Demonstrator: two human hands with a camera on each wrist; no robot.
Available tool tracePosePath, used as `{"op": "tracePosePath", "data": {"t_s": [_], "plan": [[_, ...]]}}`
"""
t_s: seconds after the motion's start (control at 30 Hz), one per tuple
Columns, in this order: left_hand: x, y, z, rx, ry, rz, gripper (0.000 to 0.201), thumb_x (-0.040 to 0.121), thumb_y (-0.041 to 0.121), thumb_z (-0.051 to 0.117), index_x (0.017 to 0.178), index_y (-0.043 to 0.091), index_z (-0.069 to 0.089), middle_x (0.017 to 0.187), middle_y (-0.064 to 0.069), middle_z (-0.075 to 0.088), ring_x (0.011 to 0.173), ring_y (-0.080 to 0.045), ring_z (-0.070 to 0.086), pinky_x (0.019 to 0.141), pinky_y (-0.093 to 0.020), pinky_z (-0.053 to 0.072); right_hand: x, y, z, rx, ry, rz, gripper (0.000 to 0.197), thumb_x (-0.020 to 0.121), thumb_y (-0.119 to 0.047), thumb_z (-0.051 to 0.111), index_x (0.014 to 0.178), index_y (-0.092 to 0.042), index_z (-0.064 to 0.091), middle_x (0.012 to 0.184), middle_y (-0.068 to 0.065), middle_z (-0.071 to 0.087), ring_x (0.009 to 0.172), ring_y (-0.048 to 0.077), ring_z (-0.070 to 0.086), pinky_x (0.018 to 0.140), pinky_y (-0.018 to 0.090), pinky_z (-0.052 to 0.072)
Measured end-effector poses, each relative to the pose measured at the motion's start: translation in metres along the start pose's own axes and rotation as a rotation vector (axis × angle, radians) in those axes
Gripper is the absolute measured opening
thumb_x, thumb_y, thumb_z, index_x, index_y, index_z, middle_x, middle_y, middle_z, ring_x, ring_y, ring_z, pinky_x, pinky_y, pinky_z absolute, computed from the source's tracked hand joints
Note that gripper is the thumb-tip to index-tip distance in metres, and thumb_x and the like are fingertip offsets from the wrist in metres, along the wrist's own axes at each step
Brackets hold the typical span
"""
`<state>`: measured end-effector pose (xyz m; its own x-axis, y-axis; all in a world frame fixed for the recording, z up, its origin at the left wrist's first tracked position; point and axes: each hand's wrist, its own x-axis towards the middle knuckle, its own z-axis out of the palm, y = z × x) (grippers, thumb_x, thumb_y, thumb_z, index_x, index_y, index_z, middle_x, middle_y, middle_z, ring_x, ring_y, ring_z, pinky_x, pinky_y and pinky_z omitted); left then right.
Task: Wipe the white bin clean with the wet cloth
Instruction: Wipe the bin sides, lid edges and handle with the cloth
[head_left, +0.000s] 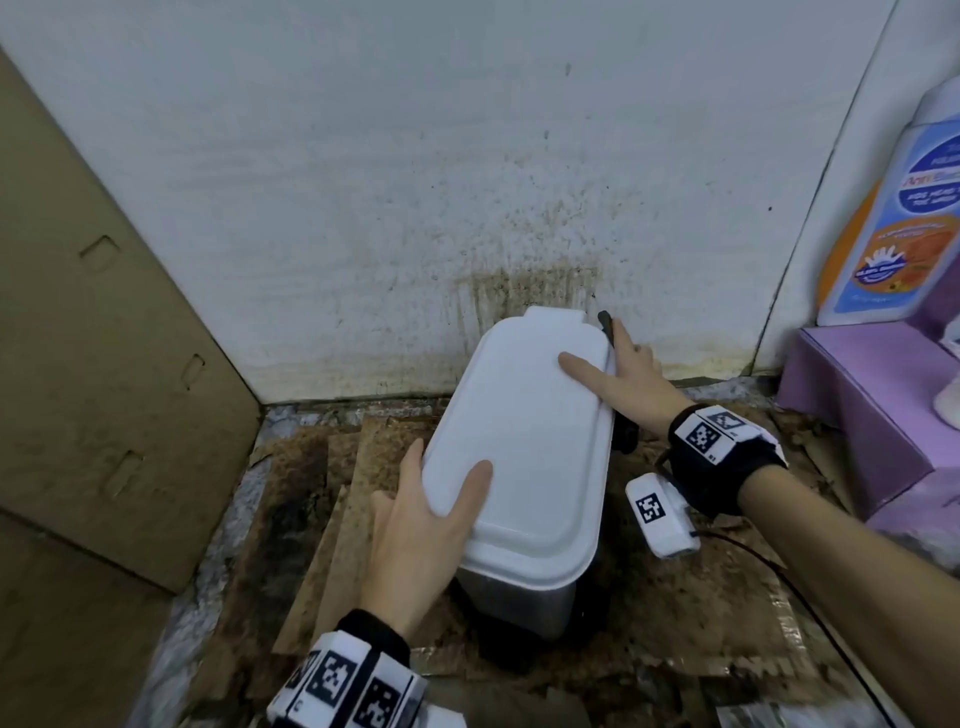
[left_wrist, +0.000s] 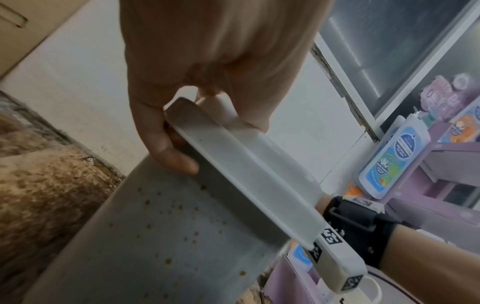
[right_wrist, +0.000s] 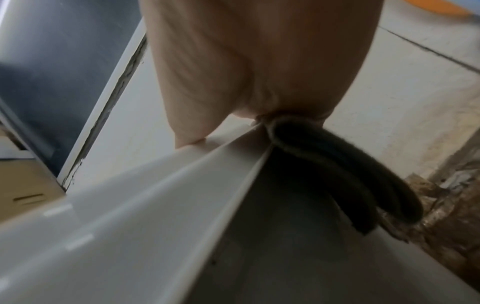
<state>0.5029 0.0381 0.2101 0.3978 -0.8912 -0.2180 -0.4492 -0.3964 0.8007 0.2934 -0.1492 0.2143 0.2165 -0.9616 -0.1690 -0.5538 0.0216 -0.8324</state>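
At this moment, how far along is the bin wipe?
Done: the lid top looks clean. In hand: the left hand steadies the white bin by its lid rim, while the right hand presses the dark cloth along the right edge. Left: brown specks dot the bin's left side wall.

Head view: from above, facing forward and down onto the bin (head_left: 519, 447), both hands and the wall (head_left: 363, 182) beyond. Left wrist view: very close behind the left hand (left_wrist: 207, 72), looking along it at the lid edge, with the right forearm beyond. Right wrist view: very close behind the right hand (right_wrist: 259, 61), looking along the opposite lid edge. Shared by all three: lid and wall.
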Motion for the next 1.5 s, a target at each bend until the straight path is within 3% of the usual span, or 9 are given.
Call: {"op": "tracePosePath", "data": {"t_s": [0.27,0.43,0.57,0.8,0.97,1.13,1.3,1.4,1.5], "plan": [[0.017,-0.024,0.0,-0.065,-0.04,0.12,0.092,0.072,0.093,0.054,0.151,0.05,0.036,0.136,0.022,0.061,0.138,-0.027,0.048,0.106,-0.051,0.049,0.002,0.009,-0.004,0.112,0.012,-0.036,0.116,0.055,-0.09,0.069,0.152,-0.045,0.021,0.15,-0.005,0.036,0.134,0.024,0.046,0.108,0.052,0.045],[0.025,-0.018,-0.013,-0.105,-0.111,0.149,0.094,0.078,0.083,0.063,0.158,0.045,0.03,0.152,0.021,0.048,0.142,-0.015,0.044,0.114,-0.044,0.043,-0.014,0.012,0.001,0.245,0.165,-0.027,0.098,0.075,-0.062,0.078,0.152,-0.034,0.025,0.149,-0.003,0.036,0.132,0.023,0.046,0.108,0.048,0.045],[0.048,-0.02,-0.032,-0.005,-0.197,0.208,0.083,0.076,0.086,0.061,0.149,0.062,0.032,0.144,0.016,0.057,0.139,-0.021,0.049,0.109,-0.051,0.047,-0.036,0.018,0.014,0.384,0.343,0.013,0.098,0.075,-0.057,0.081,0.152,-0.033,0.025,0.154,-0.003,0.03,0.136,0.026,0.041,0.103,0.046,0.045],[0.068,-0.002,-0.052,-0.065,-0.156,0.195,0.106,0.064,0.089,0.062,0.151,0.033,0.043,0.14,0.012,0.059,0.12,-0.013,0.063,0.098,-0.046,0.057,-0.077,0.01,0.049,0.444,0.573,0.148,0.101,0.078,-0.051,0.08,0.154,-0.026,0.018,0.153,0.005,0.019,0.138,0.029,0.028,0.091,0.035,0.036],[0.069,-0.01,-0.044,-0.134,-0.107,0.149,0.084,0.079,0.078,0.065,0.149,0.034,0.045,0.141,0.011,0.056,0.123,-0.015,0.06,0.1,-0.048,0.055,-0.077,0.01,0.059,0.431,0.565,0.141,0.104,0.08,-0.054,0.077,0.155,-0.028,0.011,0.149,0.006,0.016,0.138,0.032,0.024,0.093,0.034,0.038],[0.064,-0.023,-0.03,-0.128,0.002,0.06,0.105,0.067,0.095,0.056,0.153,0.041,0.032,0.155,0.007,0.04,0.139,-0.024,0.045,0.109,-0.056,0.045,-0.068,0.013,0.047,0.366,0.522,0.108,0.098,0.085,-0.056,0.071,0.157,-0.027,0.01,0.152,0.005,0.015,0.14,0.031,0.024,0.093,0.034,0.04],[0.044,-0.022,-0.018,-0.104,0.112,-0.051,0.094,0.082,0.077,0.06,0.151,0.021,0.03,0.147,-0.003,0.031,0.111,-0.023,0.045,0.105,-0.049,0.048,-0.047,0.029,0.017,0.324,0.482,0.062,0.081,0.089,-0.064,0.056,0.154,-0.026,0.026,0.15,0.007,0.032,0.141,0.031,0.03,0.1,0.036,0.036],[0.033,-0.023,-0.014,-0.091,0.113,-0.054,0.101,0.076,0.083,0.063,0.15,0.023,0.03,0.146,-0.008,0.037,0.113,-0.023,0.044,0.106,-0.05,0.047,-0.034,0.035,0.001,0.308,0.387,0.051,0.078,0.085,-0.068,0.054,0.147,-0.024,0.039,0.142,0.006,0.047,0.132,0.029,0.046,0.106,0.047,0.042],[0.033,-0.028,-0.014,-0.104,0.119,-0.02,0.109,0.061,0.095,0.061,0.146,0.031,0.037,0.139,0.0,0.05,0.124,-0.024,0.053,0.103,-0.051,0.05,-0.025,0.035,-0.01,0.343,0.293,-0.019,0.069,0.094,-0.054,0.059,0.153,-0.026,0.036,0.152,-0.009,0.044,0.132,0.015,0.048,0.104,0.036,0.042]]}}
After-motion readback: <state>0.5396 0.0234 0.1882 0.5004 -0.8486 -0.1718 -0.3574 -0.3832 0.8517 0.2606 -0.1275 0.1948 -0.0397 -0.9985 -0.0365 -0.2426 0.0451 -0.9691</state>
